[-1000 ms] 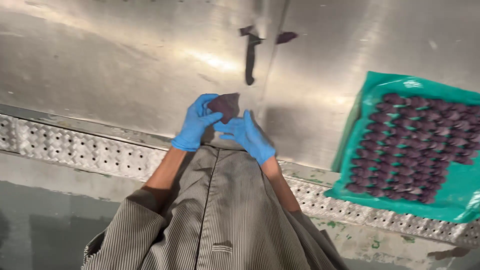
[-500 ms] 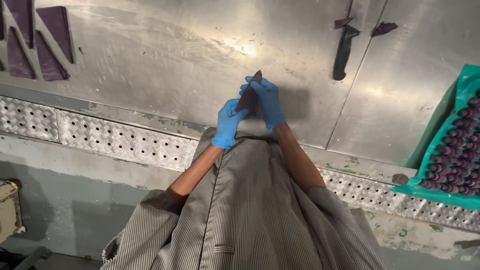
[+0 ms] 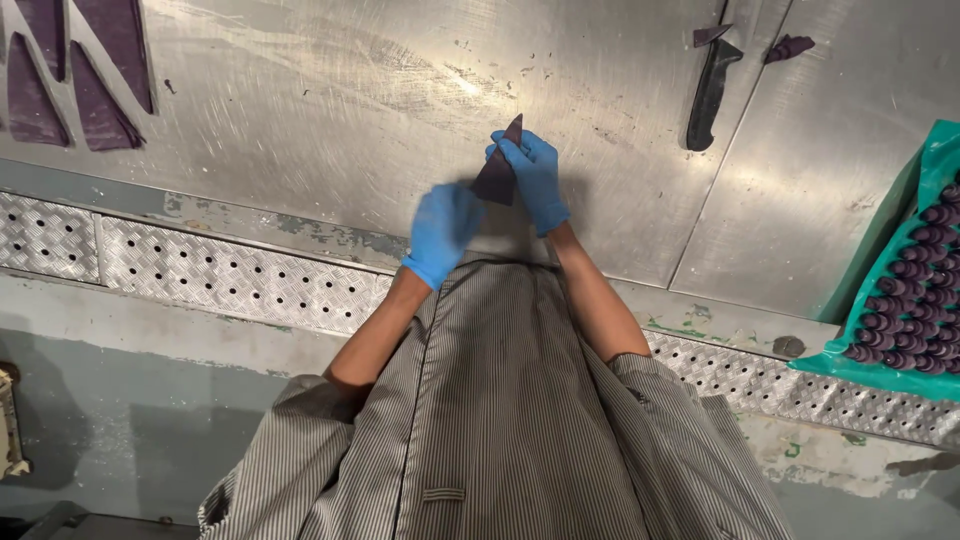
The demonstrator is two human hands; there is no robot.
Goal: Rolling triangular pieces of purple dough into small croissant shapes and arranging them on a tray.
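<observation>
1. Purple wedge (image 3: 498, 172), dark and pointed, is upright in my right hand (image 3: 532, 178), tip up, above the steel surface (image 3: 300, 120).
2. My right hand, in a blue glove, is clasped around the wedge's right edge, with fingertips near its point.
3. My left hand (image 3: 443, 232), also blue-gloved, sits just beside the wedge's lower left; it is blurred, and I cannot tell whether it grips the wedge or only touches it.
4. Both forearms come out of my striped grey coat (image 3: 500, 420), which fills the lower middle of the view.
5. A black-handled knife (image 3: 710, 92) lies on the surface well apart, to the upper right, with two small purple scraps (image 3: 790, 46) near its top.
6. At the far upper left, several long purple strips (image 3: 75, 70) lie on the same surface.
7. At the right edge, a green tray (image 3: 900, 270) holds rows of small rolled purple pieces (image 3: 915, 300).
8. A perforated metal ledge (image 3: 200, 275) runs along the near edge of the surface.
</observation>
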